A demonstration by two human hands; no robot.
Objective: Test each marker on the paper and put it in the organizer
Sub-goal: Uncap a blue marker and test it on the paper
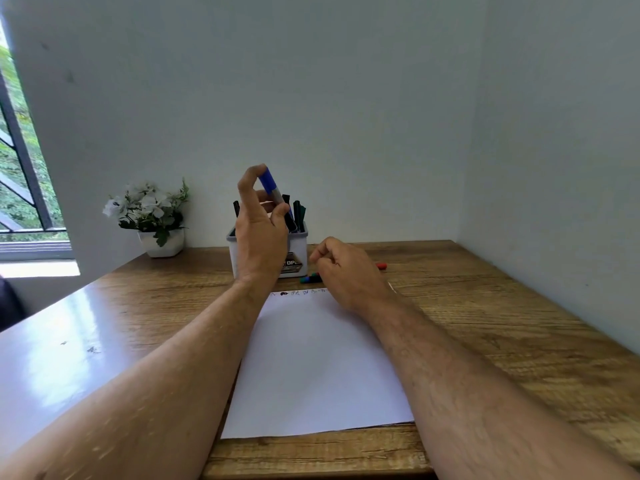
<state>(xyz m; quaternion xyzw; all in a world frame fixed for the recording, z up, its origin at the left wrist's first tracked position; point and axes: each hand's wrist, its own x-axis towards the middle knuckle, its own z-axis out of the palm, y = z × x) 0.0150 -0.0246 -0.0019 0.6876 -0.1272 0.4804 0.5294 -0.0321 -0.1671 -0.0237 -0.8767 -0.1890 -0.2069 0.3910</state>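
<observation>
My left hand (258,233) is raised over the white organizer (298,249) and grips a blue-capped marker (270,186), cap up, its lower end among several dark markers standing in the organizer. My right hand (346,268) hovers low over the desk to the right of the organizer, fingers loosely curled, with nothing visibly held. Beside it lie loose markers (310,278) and a red marker (381,266), partly hidden by the hand. The white paper (311,358) lies in front of me with small test scribbles (298,292) along its far edge.
A white pot of white flowers (152,216) stands at the back left of the wooden desk (485,323). Walls close the back and the right side. A barred window (20,161) is on the left.
</observation>
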